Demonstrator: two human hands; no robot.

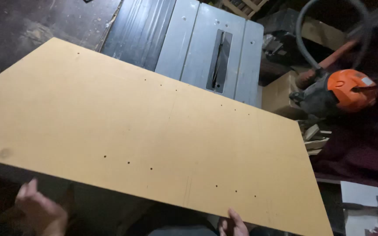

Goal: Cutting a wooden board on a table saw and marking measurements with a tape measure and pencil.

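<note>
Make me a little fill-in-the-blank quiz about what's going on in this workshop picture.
1. The large flat board is coloured ____.
2. Behind the board stands a grey table saw; the dark slot in its top holds the ____.
3. The right hand grips the board at its ____ edge, the one closest to the camera.
4. The power tool at the right has a rounded cap coloured ____.

Missing words: yellow; blade; near; orange

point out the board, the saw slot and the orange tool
board [145,140], head view, middle of its top face
saw slot [220,61], head view, centre of the opening
orange tool [351,89], head view, its orange housing
</note>
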